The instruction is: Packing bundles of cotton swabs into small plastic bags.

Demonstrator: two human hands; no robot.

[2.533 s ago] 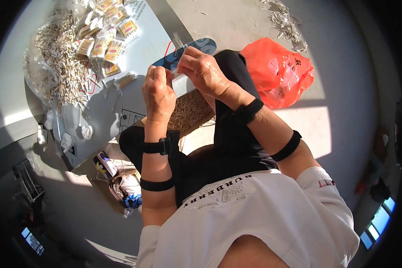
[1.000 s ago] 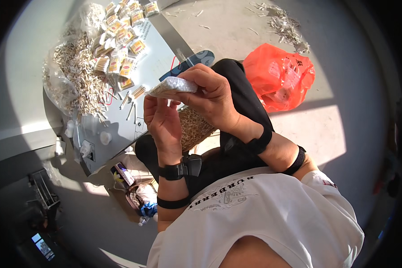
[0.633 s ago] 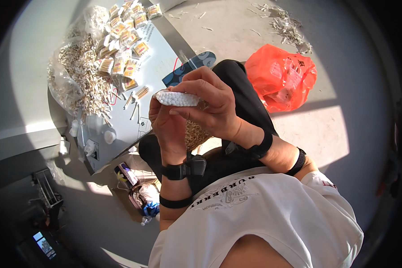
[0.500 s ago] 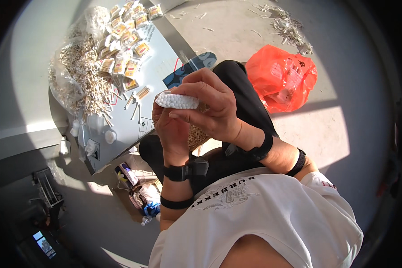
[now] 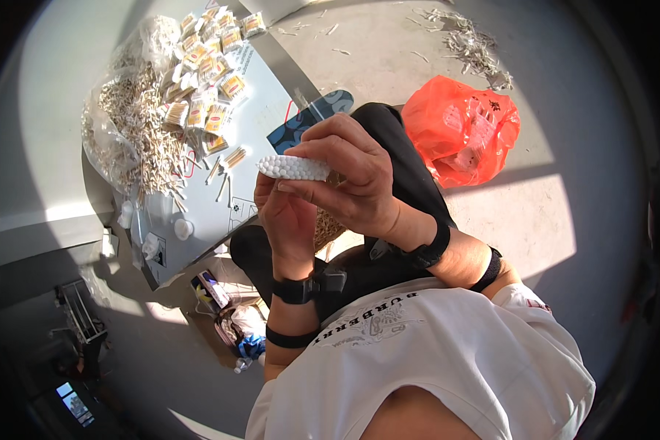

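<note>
A tight bundle of cotton swabs (image 5: 293, 168) is held up in front of me, its white tips facing me in a flat oval. My right hand (image 5: 363, 174) pinches it from the right, fingers along the top edge and thumb underneath. My left hand (image 5: 284, 216) is closed at the bundle's left end and underside, its fingers partly hidden behind the swabs. Left of my hands, a heap of loose swabs (image 5: 150, 132) spills from a clear plastic bag (image 5: 121, 150) on the grey board (image 5: 260, 88). Small packed swab packets (image 5: 216, 117) are piled beside the heap.
A red plastic bag (image 5: 458, 132) stands on the floor to the right. White scraps (image 5: 469, 48) litter the floor at the far right. A blue patterned piece (image 5: 308, 121) lies at the board's edge by my knee. Below the board's near edge sits a box (image 5: 211, 290) among bags.
My hands and the bundle have shifted very slightly to the right in view. Both hands keep their hold on the swabs.
</note>
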